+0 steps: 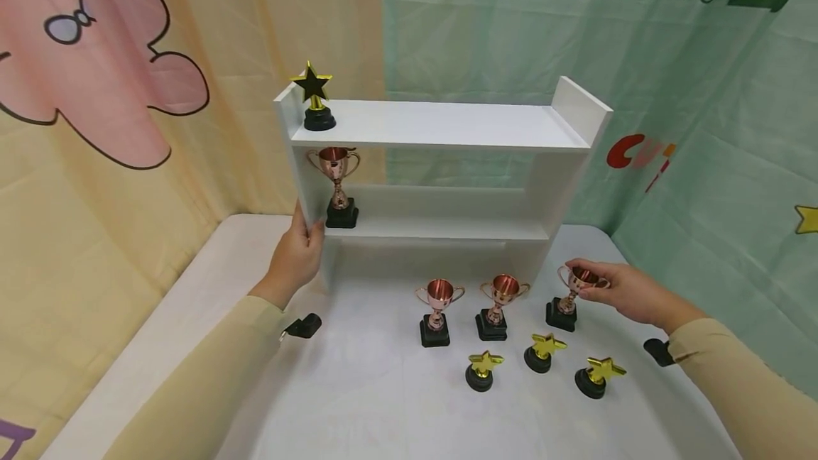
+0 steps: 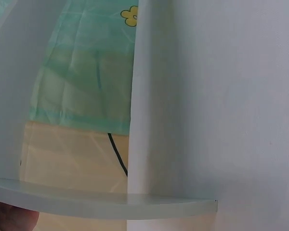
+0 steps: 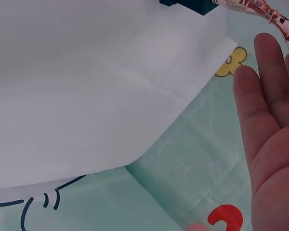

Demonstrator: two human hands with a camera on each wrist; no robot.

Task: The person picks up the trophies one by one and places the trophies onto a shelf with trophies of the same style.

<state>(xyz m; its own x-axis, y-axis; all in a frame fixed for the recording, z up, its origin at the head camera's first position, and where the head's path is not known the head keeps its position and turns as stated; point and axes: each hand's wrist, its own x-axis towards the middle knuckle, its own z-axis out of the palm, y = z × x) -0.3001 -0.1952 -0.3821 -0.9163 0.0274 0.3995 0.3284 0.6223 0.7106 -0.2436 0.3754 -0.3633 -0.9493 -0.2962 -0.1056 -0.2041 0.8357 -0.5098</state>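
My left hand point(image 1: 295, 258) grips the left side panel of a white shelf point(image 1: 441, 123), thumb in front. In the left wrist view only part of that hand point(image 2: 14, 217) shows beside the panel. At the right, my right hand point(image 1: 629, 293) pinches a rose-gold trophy cup point(image 1: 566, 304) by its bowl; whether its black base touches the table is unclear. The right wrist view shows the open-lying lower fingers of this hand point(image 3: 274, 130) beside the cup's stem point(image 3: 253, 6). Two similar cups, one left point(image 1: 437, 314) and one nearer point(image 1: 495, 309), stand on the table.
A gold-rimmed star trophy point(image 1: 314, 98) stands on the top shelf's left end, with a rose-gold cup point(image 1: 341, 190) below it. Three small star trophies, including one at the right point(image 1: 597, 377), stand on the white table point(image 1: 383, 403). Printed curtains point(image 1: 460, 34) hang behind.
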